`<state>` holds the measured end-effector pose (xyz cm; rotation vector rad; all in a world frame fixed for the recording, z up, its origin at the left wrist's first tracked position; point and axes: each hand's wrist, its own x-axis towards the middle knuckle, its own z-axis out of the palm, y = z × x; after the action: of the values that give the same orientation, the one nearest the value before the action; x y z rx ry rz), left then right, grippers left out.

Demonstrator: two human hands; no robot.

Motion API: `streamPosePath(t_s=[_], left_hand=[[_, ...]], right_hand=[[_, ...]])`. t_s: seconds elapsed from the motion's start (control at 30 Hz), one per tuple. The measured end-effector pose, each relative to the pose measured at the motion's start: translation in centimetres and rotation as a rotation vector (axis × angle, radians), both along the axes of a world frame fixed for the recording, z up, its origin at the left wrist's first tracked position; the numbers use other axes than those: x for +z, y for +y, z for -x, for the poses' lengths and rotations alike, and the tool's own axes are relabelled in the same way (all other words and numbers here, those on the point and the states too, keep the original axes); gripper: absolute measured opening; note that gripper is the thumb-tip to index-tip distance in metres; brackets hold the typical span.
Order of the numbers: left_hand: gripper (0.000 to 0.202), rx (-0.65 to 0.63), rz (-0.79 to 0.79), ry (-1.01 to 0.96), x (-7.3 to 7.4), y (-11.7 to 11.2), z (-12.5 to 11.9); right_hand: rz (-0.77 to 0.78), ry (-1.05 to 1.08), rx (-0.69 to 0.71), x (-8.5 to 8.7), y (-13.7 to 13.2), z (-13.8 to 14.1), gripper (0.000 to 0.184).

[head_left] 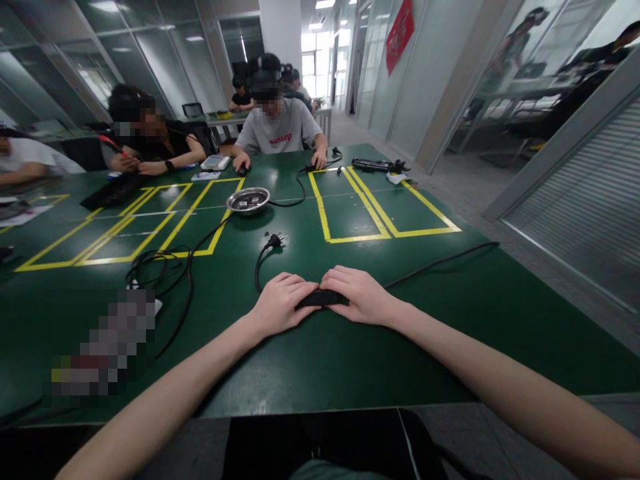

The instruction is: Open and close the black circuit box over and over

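Both my hands rest on the green table (350, 353) and grip a flat black bar-shaped device (320, 298) between them. My left hand (280, 301) curls over its left end, fingers closed. My right hand (357, 295) wraps its right end, fingers closed too. A black cable with a plug (274, 241) lies just beyond my left hand. Another black cable (440, 262) runs from my right hand toward the table's right edge.
A metal bowl (248, 200) with small parts stands mid-table among yellow tape rectangles (350, 213). Coiled black cables (160, 267) lie at left. Two people sit across the table, one with hands on it; a black tool (377, 165) lies far right.
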<state>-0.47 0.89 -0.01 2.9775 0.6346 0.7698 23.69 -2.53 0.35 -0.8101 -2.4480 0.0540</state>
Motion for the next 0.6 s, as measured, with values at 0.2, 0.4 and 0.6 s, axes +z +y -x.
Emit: streamPosePath(t_s=[0.2,0.4,0.6], left_hand=[[0.043,0.045,0.129,-0.013,0.4,-0.4,-0.2],[0.053,0.202,0.768,-0.006,2.6,-1.8,-0.6],[0.037,0.195,0.955,-0.090,2.9,-2.1,-0.7]], right_hand=[[-0.078,-0.048,-0.006,0.2,-0.2,0.1,0.010],[-0.296,-0.121,0.077,-0.1,-1.0,-0.5,0.026],[-0.201,-0.058,0.042,0.0,-1.0,-0.7,0.015]])
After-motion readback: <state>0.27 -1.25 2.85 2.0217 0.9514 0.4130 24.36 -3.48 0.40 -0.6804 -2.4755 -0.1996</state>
